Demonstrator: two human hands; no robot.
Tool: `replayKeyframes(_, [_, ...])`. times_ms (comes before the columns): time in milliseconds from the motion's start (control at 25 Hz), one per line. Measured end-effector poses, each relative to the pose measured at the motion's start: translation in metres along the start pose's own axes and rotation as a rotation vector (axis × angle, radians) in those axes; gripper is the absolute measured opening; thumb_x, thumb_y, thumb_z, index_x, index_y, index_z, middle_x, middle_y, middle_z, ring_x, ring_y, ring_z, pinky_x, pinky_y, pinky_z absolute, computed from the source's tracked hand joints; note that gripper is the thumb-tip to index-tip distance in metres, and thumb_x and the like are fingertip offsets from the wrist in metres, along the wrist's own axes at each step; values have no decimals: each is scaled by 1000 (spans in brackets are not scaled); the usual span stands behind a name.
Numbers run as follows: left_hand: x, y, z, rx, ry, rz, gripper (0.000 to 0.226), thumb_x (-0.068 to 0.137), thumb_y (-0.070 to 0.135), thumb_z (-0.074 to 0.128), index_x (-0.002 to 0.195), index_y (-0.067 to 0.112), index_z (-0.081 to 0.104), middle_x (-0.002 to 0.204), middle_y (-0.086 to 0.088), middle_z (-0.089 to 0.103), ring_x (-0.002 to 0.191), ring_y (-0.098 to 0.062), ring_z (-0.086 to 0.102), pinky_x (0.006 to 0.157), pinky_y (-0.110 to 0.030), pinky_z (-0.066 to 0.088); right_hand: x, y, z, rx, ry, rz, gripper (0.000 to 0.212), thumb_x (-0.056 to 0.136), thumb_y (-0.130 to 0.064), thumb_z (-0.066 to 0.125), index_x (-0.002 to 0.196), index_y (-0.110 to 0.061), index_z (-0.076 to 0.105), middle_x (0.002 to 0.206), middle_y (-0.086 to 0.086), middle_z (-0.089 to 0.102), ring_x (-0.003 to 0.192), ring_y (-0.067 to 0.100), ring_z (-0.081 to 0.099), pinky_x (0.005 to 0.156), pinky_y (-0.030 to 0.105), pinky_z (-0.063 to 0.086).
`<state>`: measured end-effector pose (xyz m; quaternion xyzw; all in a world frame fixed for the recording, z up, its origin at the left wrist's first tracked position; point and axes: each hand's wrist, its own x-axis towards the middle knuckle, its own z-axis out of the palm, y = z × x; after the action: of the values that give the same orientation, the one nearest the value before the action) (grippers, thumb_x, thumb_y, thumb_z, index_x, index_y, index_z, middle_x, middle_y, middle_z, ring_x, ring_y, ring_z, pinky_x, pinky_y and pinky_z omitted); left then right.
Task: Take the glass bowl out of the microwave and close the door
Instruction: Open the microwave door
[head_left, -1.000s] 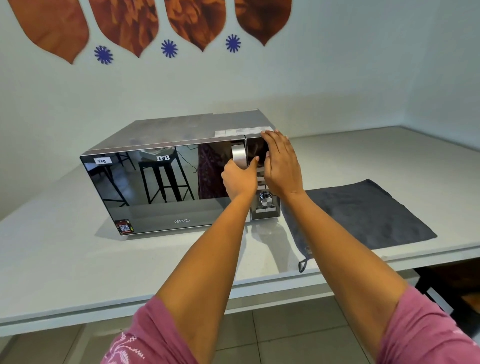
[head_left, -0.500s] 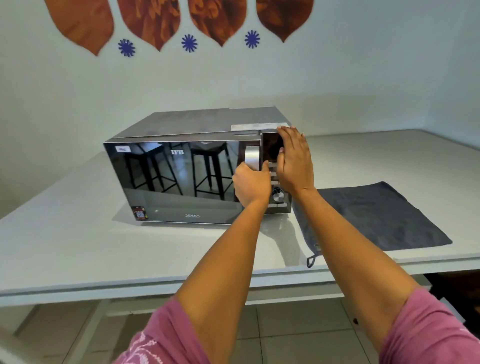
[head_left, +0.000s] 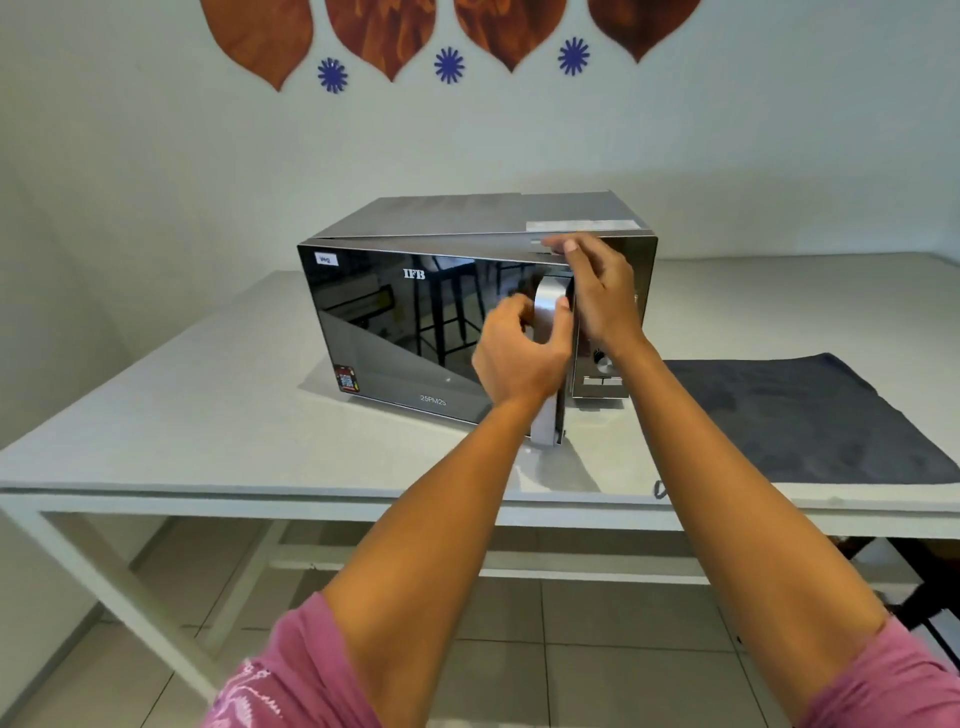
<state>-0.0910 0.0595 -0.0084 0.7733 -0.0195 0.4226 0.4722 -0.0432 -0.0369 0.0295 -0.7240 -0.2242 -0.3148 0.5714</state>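
Behind the door (head_left: 415, 332), out of sight, is where the bowl must be: the mirrored glass shows only reflected stools, so whether it sits centred or near the front cannot be told. The door stands slightly ajar at its handle side, its lower corner swung clear of the microwave (head_left: 467, 218) body. The left hand (head_left: 519, 358) is curled around the silver handle (head_left: 548, 312), thumb on the near face, fingers behind it. Just beside it, the right hand (head_left: 602, 296) lies flat with fingers spread against the control panel (head_left: 602, 379), fingertips up at the top front edge, bracing and gripping nothing. To the right of both hands a dark cloth (head_left: 810, 421) lies on the worktop (head_left: 182, 415), a likely landing spot for the bowl.

The risks, as I judge them: if the brace slackens while the left hand pulls, the microwave may slide toward the worktop's edge. A fast swing could jolt the bowl inside. The bowl may also be hot, and bare hands on smooth glass could slip, so the cloth is worth using.
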Motion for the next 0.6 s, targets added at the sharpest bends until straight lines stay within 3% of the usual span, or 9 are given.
replayKeyframes(120, [26, -1, -29, 33, 132, 234, 25, 87, 42, 54, 80, 19, 56, 82, 9, 53, 79, -11, 51, 73, -28, 34, -8, -10, 10, 63, 1, 17, 31, 105, -15, 47, 108, -1, 75, 109, 9, 75, 107, 19, 69, 99, 34, 54])
replayKeyframes(240, [61, 10, -45, 231, 171, 102, 28, 88, 44, 49, 92, 18, 59, 99, 4, 55, 98, -14, 51, 84, -28, 26, -20, -20, 15, 131, 39, 12, 28, 102, -16, 52, 105, -2, 76, 103, 8, 77, 104, 19, 72, 98, 36, 56])
replayKeyframes(360, [95, 16, -59, 537, -89, -87, 54, 88, 50, 40, 117, 10, 60, 129, -7, 54, 125, -26, 42, 102, -37, 27, -35, -33, 17, 220, 23, -36, 28, 99, -18, 54, 101, -2, 78, 97, 4, 78, 98, 16, 74, 93, 32, 57])
replayKeyframes(440, [112, 18, -74, 736, -336, -213, 71, 89, 54, 33, 139, 5, 47, 150, -15, 38, 142, -32, 24, 115, -46, 15, -45, -41, 20, 301, -17, -81, 29, 100, -18, 53, 102, -1, 76, 99, 8, 78, 98, 19, 75, 93, 36, 58])
replayKeyframes(520, [124, 15, -88, 835, -540, -303, 72, 91, 52, 28, 146, 7, 38, 157, -18, 26, 146, -35, 15, 119, -50, 7, -56, -49, 26, 359, -74, -134, 32, 101, -18, 50, 102, 1, 76, 100, 10, 78, 99, 17, 74, 92, 32, 58])
replayKeyframes(600, [133, 12, -98, 837, -747, -326, 67, 95, 49, 24, 148, 9, 34, 159, -17, 22, 146, -33, 18, 118, -49, 11, -63, -59, 36, 384, -134, -185, 35, 101, -18, 49, 101, 4, 77, 101, 11, 78, 104, 15, 74, 93, 28, 56])
